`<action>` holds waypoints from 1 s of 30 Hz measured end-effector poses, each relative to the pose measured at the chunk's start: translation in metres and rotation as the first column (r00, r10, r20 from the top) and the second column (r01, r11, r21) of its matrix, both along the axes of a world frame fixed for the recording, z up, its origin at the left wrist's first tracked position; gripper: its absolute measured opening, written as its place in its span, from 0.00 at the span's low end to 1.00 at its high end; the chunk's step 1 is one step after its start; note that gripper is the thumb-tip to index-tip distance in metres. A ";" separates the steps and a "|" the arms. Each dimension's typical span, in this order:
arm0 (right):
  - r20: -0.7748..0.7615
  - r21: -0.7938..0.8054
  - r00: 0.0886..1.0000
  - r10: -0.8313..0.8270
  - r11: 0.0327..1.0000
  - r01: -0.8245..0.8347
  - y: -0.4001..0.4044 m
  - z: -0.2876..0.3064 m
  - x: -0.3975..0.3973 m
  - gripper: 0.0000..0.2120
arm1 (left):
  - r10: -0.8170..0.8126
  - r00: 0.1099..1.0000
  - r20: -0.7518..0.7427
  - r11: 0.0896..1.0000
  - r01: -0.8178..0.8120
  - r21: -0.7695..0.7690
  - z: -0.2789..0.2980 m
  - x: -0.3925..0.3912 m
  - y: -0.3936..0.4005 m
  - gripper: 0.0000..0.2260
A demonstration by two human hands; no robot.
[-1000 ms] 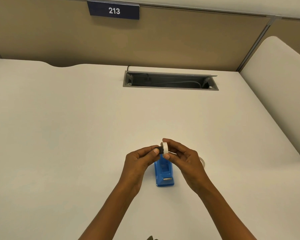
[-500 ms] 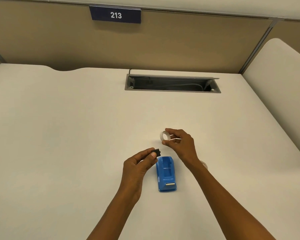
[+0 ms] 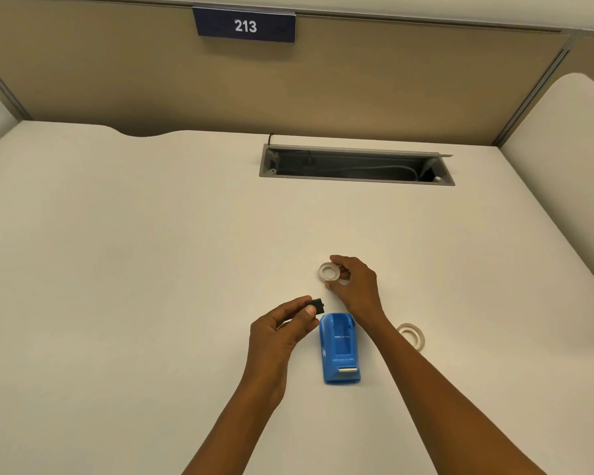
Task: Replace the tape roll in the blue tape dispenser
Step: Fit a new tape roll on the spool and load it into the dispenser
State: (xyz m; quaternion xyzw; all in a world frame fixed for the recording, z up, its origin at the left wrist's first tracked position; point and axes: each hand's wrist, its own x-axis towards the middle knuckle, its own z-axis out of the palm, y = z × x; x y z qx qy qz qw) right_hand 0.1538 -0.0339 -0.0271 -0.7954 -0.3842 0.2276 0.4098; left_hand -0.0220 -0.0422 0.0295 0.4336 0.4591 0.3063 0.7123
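The blue tape dispenser (image 3: 339, 347) lies on the white desk (image 3: 117, 269) with its roll bay empty and its cutter toward me. My left hand (image 3: 282, 332) pinches a small black spool core (image 3: 315, 306) just left of the dispenser's far end. Beyond the dispenser, my right hand (image 3: 355, 286) holds a thin whitish tape ring (image 3: 329, 271) low over the desk by its right side. Another whitish tape roll (image 3: 410, 334) lies flat on the desk to the right, partly behind my right forearm.
A grey cable tray opening (image 3: 357, 164) is sunk into the desk at the back. A tan partition with a "213" sign (image 3: 244, 25) stands behind it. A second white desk (image 3: 563, 166) adjoins on the right.
The hands have come apart: the tape ring came off the black core. My right hand carried the ring away from me and lowered it toward the desk. My left hand stayed by the dispenser with the core.
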 end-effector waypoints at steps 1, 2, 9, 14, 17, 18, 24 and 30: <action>0.000 -0.001 1.000 0.014 1.000 -0.014 -0.001 0.001 0.000 0.23 | -0.001 1.000 0.000 1.000 0.001 -0.004 -0.001 0.001 0.000 0.07; -0.006 0.000 1.000 0.030 1.000 -0.030 -0.002 0.002 0.001 0.24 | -0.005 1.000 -0.001 1.000 0.005 -0.007 -0.002 0.001 0.000 0.06; 0.042 -0.033 0.997 0.057 0.998 -0.056 -0.047 0.024 0.022 0.16 | -0.036 0.999 0.036 0.999 0.037 -0.039 -0.001 0.001 -0.002 0.07; 0.149 -0.381 0.951 0.270 0.903 -0.196 -0.097 0.037 0.044 0.19 | -0.050 0.997 0.060 0.997 0.053 -0.053 -0.002 0.000 -0.004 0.08; 0.121 -0.520 0.908 0.401 0.805 -0.287 -0.120 0.041 0.045 0.28 | -0.055 0.997 0.053 0.997 0.058 -0.053 -0.001 0.000 -0.005 0.08; 0.146 -0.561 0.884 0.445 0.773 -0.297 -0.125 0.041 0.044 0.30 | -0.057 0.997 0.052 0.997 0.060 -0.053 -0.001 0.000 -0.006 0.08; 0.309 -0.530 0.843 0.440 0.816 -0.232 -0.135 0.037 0.039 0.22 | -0.073 0.996 0.046 0.996 0.075 -0.047 0.001 -0.002 -0.010 0.08; -0.189 -0.088 0.979 0.074 0.992 -0.091 -0.129 0.067 0.011 0.17 | -0.111 0.994 -0.021 0.994 0.111 0.013 0.005 0.000 -0.016 0.11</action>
